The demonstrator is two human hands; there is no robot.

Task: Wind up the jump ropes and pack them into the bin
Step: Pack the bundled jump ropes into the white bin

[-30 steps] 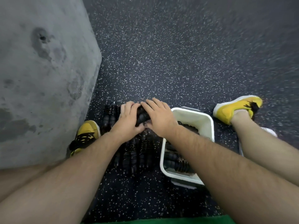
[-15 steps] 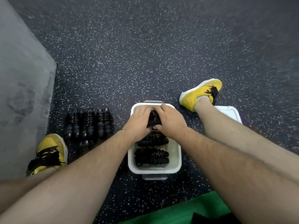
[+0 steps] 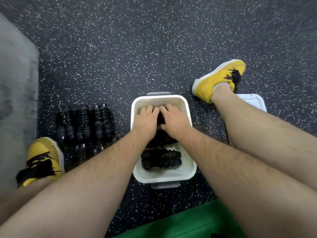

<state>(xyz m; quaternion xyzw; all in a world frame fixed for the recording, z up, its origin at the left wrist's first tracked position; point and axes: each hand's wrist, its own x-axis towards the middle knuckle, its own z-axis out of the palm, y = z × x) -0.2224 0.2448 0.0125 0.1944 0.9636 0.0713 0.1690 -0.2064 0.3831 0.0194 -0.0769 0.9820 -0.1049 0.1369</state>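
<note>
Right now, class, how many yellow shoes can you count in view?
2. One yellow shoe is at lower left beside the grey wall; the other yellow shoe is at upper right, past the white bin.

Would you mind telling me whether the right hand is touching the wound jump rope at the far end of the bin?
Touching. The head view shows the right hand laid on the wound jump rope inside the white bin, with no gap.

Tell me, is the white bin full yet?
Not full. The bin holds a few wound ropes, white bottom shows, and more ropes wait on the floor.
</note>
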